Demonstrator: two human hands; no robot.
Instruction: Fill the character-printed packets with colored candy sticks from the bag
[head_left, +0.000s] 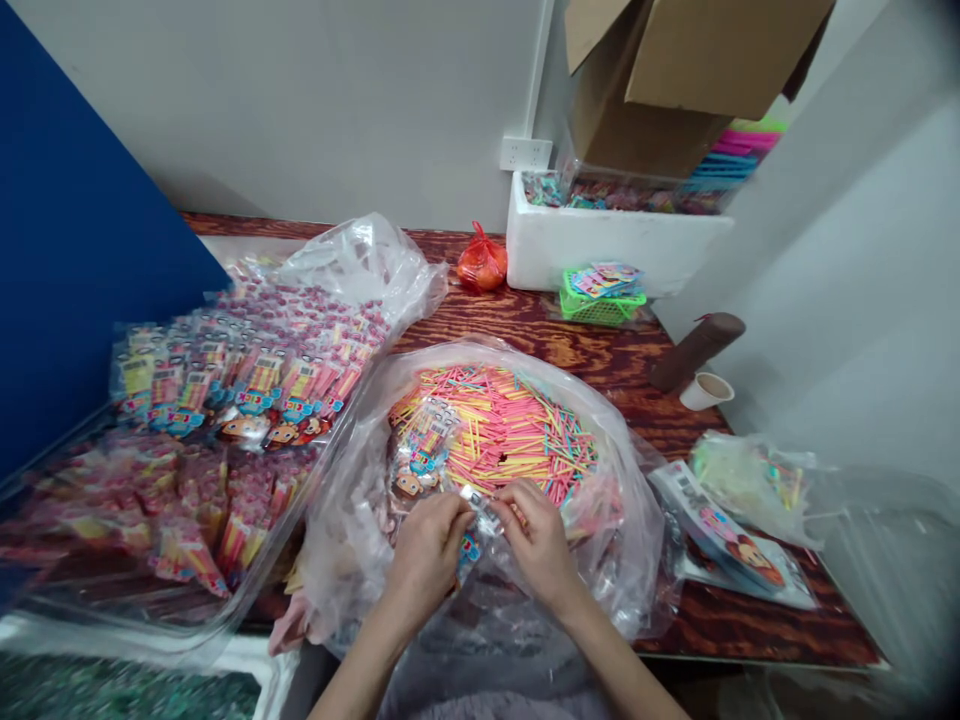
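My left hand (427,553) and my right hand (536,535) meet over the near edge of a big clear plastic bag (615,540) filled with pink, yellow and green sticks (510,425). Both hands are closed on a small clear packet (481,510) held between them. Finished packets with cartoon cards (421,455) lie on the sticks just beyond my left hand.
A large clear bag of filled packets (225,400) covers the table's left side. A stack of printed cards (720,540) and more plastic lie at right. Behind stand a white foam box (615,245), a green basket (600,300), a red bag (481,265), a paper cup (705,390) and a brown tube (697,348).
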